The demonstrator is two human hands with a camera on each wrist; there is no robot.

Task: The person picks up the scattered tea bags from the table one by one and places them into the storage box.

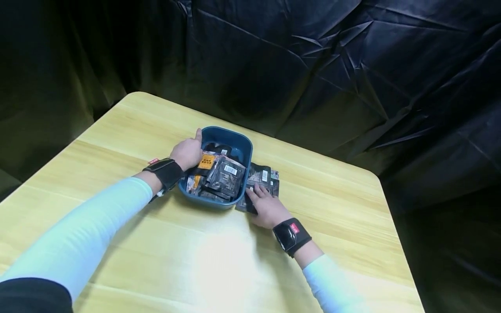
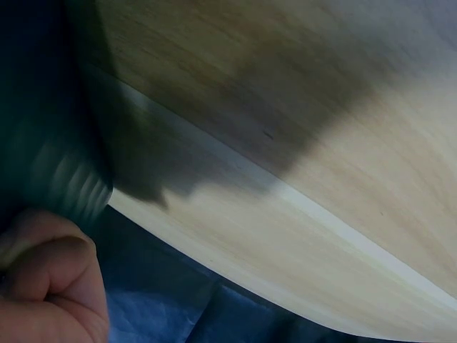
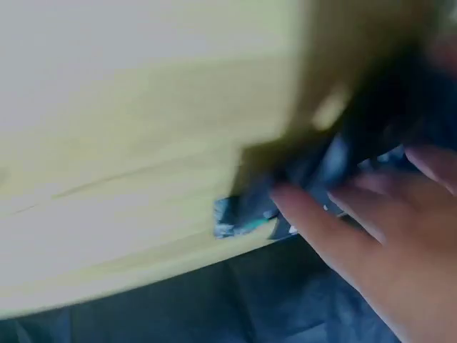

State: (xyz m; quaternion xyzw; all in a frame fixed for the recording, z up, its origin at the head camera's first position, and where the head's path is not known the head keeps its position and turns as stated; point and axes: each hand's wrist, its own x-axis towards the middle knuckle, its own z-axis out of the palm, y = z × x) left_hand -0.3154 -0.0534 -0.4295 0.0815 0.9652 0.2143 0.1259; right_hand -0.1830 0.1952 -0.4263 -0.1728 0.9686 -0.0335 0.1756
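Note:
A dark blue plastic bin (image 1: 247, 150) stands on the table, holding a heap of black sachets (image 1: 228, 178), some with orange labels. At its left rim, my left hand (image 1: 188, 153) grips the bin; the left wrist view shows curled fingers (image 2: 53, 275) beside the bin's wall (image 2: 50, 143). To the right of the bin lie more flat black sachets (image 1: 260, 173) with white barcode labels, overlapping each other. My right hand (image 1: 270, 211) rests on these with its fingers spread and fairly straight. Blurred dark sachets (image 3: 285, 186) lie under those fingertips in the right wrist view.
The light wooden table (image 1: 332, 200) has rounded far corners, and its back edge runs just behind the bin. Black sheeting (image 1: 250, 69) hangs beyond that edge. Both wrists wear black straps (image 1: 291, 236).

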